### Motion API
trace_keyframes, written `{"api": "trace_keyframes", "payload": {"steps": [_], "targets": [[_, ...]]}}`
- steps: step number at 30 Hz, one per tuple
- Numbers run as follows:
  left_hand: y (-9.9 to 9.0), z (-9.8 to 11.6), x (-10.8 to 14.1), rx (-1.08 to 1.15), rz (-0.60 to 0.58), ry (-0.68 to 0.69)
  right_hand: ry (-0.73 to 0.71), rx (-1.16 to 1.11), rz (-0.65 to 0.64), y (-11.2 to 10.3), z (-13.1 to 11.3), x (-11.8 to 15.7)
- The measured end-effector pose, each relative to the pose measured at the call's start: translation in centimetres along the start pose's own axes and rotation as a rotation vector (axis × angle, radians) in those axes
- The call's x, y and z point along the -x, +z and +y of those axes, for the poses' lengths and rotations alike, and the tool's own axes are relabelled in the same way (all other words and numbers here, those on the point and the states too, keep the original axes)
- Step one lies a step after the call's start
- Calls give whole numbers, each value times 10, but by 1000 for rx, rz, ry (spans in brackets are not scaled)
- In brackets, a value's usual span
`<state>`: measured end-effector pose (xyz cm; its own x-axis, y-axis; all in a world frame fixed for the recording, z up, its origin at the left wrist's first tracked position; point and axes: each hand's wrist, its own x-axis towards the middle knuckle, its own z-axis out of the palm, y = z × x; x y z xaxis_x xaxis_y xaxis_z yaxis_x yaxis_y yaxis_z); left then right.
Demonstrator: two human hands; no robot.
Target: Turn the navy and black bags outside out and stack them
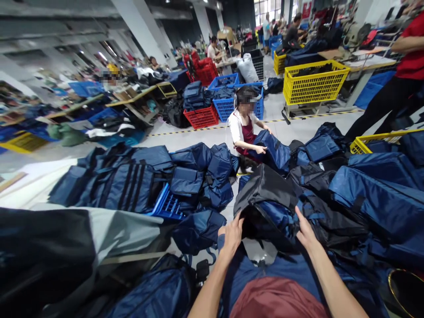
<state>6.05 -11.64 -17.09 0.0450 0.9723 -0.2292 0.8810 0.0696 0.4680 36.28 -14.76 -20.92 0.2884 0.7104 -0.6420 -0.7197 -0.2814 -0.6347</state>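
Note:
Between my hands is a black and navy backpack (266, 187), its dark opening facing me and blue fabric showing inside. My left hand (232, 234) grips the near left edge of the bag, fingers closed on the cloth. On the opposite side, my right hand (306, 229) has its thumb over the bag's right edge, with the fingers mostly hidden beneath. More dark bags (331, 212) lie just right of my right hand. A navy bag (200, 229) rests to the left of my left hand.
Ahead, a seated person (245, 128) handles a navy bag (273, 148). Piled navy bags (109, 181) lie left around a blue crate (165, 205); large navy bags (380, 198) crowd the right. A yellow crate (313, 86) stands farther back. Another person (380, 92) stands at right.

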Motion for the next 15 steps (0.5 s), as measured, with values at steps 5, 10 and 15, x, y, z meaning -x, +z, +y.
{"api": "trace_keyframes", "payload": {"steps": [5,10,15], "targets": [[-2,2,11,-16,9,22,-13,-6,110,-38,-29,5],[-14,6,24,8,80,50,-213,-153,126,-5,-86,22],[-71,23,51,297,398,43,-427,-110,-260,57,-145,92]]}}
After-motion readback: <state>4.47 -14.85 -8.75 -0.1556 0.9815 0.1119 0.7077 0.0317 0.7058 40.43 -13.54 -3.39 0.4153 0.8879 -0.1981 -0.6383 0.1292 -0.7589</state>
